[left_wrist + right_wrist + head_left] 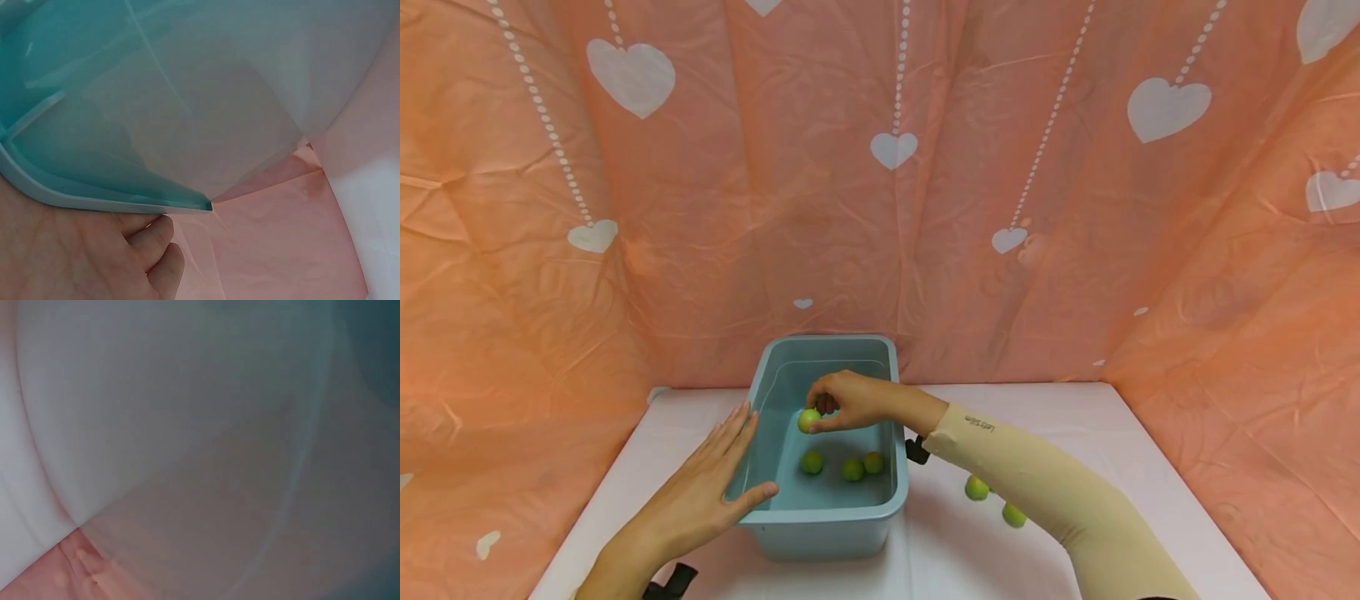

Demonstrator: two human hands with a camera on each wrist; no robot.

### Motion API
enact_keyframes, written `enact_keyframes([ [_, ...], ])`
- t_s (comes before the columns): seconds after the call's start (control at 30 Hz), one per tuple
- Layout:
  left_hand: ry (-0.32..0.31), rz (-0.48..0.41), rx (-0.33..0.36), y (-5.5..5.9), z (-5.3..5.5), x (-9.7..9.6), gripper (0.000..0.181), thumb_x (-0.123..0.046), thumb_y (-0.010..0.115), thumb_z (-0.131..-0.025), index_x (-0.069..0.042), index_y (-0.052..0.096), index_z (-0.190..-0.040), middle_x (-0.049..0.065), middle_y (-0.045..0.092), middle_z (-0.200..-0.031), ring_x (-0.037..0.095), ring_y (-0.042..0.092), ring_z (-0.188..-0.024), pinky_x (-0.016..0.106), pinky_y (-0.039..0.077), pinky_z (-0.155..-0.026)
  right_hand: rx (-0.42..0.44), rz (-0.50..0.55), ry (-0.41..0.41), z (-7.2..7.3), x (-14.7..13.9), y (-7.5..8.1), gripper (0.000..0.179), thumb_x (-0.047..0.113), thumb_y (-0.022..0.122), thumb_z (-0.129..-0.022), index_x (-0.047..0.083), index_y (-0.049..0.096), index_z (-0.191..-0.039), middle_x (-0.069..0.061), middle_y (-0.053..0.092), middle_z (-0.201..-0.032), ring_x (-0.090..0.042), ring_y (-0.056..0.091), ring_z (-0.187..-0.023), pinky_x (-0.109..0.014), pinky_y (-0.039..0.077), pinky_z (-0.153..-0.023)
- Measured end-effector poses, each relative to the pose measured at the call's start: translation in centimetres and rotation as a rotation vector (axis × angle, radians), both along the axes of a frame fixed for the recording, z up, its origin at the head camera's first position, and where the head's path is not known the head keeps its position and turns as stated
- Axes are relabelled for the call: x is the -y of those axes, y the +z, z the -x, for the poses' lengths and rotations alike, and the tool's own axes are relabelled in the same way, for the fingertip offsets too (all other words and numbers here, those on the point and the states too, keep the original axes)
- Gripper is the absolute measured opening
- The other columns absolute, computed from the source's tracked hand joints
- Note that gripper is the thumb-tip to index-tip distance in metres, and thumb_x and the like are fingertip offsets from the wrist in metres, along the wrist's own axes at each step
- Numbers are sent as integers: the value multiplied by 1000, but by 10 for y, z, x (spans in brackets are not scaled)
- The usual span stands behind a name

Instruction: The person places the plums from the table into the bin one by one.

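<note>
In the head view a blue-grey plastic tub (pixel 820 517) stands on the white table. Inside it my right hand (pixel 853 400) pinches a yellow-green lime (pixel 808 421) between thumb and fingers. Three more limes (pixel 812 462) lie on the tub floor, nearer to me. My left hand (pixel 707 479) rests along the tub's left rim, fingers straight and thumb reaching over the near left corner. The left wrist view shows the palm and fingers (pixel 147 240) against the outside of the rim (pixel 125 205). Only the tub's wall (pixel 156 425) fills most of the right wrist view; that hand is hidden there.
On the white table (pixel 1037 417), right of the tub, limes (pixel 977 487) lie beside and partly behind my right forearm. A pink-orange curtain (pixel 760 208) with white hearts hangs around the back and both sides. The tub's far end stands close to it.
</note>
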State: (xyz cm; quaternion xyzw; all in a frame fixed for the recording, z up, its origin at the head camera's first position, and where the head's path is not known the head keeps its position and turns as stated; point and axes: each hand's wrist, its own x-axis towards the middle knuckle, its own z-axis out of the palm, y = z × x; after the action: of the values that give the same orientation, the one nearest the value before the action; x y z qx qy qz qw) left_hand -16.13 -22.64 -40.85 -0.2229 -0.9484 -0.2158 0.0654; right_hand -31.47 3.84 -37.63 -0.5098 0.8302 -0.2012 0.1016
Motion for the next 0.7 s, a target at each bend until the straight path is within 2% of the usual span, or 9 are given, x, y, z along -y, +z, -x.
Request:
enact_keyframes([
  [0.27,4,-3,-7,0,-1,0,100,-61,68,-101,-3,26,-170,17,16,-179,40,17,-164,67,28,-125,-14,0,-2,2,4,-5,28,23,79,-100,5,74,-121,-5,73,-107,-25,71,-102,-16,53,-86],
  [0.47,14,-10,18,0,-1,0,99,-62,66,-101,-4,25,-171,16,14,-179,40,14,-165,69,26,-125,-5,-26,-24,2,5,-7,29,24,80,-100,5,74,-122,-5,74,-108,-20,70,-100,-17,54,-86],
  [0.7,6,-9,12,0,-1,1,99,-61,66,-101,-3,25,-170,17,15,-179,41,15,-164,70,27,-124,3,-47,-41,4,6,-11,28,24,80,-100,6,75,-121,-4,74,-105,-17,69,-97,-17,54,-84],
])
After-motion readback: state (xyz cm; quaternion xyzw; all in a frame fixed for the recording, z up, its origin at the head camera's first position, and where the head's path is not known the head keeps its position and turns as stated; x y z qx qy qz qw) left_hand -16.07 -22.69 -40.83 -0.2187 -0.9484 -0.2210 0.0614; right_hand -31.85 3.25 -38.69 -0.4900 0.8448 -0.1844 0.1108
